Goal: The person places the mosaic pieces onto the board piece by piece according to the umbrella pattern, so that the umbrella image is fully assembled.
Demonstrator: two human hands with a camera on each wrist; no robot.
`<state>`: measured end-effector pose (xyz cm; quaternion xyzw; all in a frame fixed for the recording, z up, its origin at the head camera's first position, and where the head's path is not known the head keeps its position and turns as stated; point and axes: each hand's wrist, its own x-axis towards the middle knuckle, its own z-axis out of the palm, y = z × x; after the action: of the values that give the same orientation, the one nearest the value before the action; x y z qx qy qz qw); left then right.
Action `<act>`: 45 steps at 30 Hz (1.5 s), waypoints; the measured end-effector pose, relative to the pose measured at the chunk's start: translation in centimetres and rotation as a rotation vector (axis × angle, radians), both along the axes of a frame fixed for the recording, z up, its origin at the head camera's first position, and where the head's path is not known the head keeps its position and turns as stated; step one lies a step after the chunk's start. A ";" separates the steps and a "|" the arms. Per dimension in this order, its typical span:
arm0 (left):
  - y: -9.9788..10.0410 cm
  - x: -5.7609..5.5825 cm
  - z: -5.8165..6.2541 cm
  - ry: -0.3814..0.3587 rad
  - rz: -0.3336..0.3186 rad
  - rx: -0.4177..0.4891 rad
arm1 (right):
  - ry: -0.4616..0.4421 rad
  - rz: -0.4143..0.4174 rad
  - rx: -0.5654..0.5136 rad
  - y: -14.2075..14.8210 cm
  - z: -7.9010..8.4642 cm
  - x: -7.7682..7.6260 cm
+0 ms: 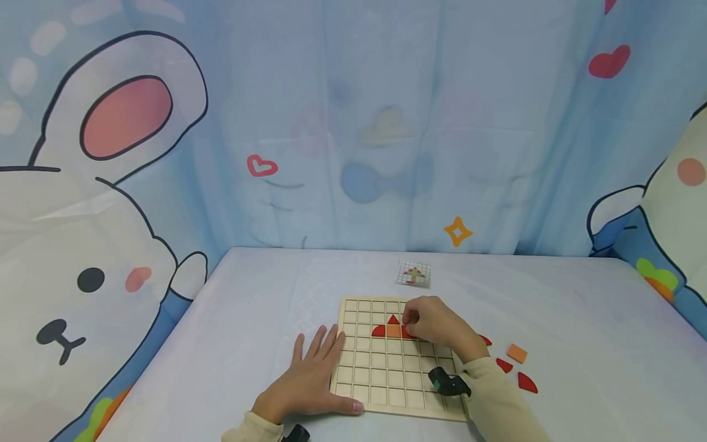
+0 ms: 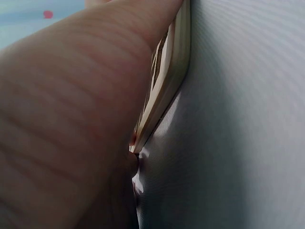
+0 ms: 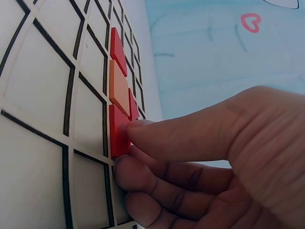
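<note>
A wooden grid board (image 1: 378,374) lies on the table. My left hand (image 1: 309,380) rests at its left edge with fingers spread, the thumb at the near left corner. In the left wrist view, that hand (image 2: 81,105) covers much of the board's side (image 2: 162,90). My right hand (image 1: 436,322) pinches a red quarter-circle tile (image 3: 119,133) set in a grid cell, between thumb and fingers. Beside this tile sits an orange square tile (image 1: 393,331), with another red quarter-circle tile (image 1: 378,331) on its left and a red triangle tile (image 1: 393,320) above it.
Right of the board lie an orange square (image 1: 517,353), a red quarter-circle (image 1: 527,383) and a smaller red piece (image 1: 504,365). Another red piece (image 1: 486,340) is partly behind the right wrist. Beyond the board lies a pattern card (image 1: 413,274). A printed curtain (image 1: 353,123) hangs behind.
</note>
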<state>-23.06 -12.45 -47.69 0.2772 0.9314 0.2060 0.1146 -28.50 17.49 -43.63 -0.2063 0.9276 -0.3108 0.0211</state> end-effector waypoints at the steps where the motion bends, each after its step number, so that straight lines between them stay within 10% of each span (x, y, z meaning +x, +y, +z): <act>1: 0.0 0.0 0.0 0.001 0.000 0.001 | 0.001 -0.001 -0.002 0.0 0.0 0.0; 21: -0.1 0.3 0.4 0.003 -0.004 0.010 | -0.022 -0.138 -0.065 6.1 1.5 0.2; 45: 0.0 0.1 -0.2 0.010 -0.001 0.009 | -0.312 -0.187 0.066 8.1 1.1 0.6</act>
<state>-23.00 -12.49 -47.86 0.2791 0.9309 0.2087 0.1091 -27.92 25.54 -42.58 -0.0678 0.9380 -0.3088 0.1424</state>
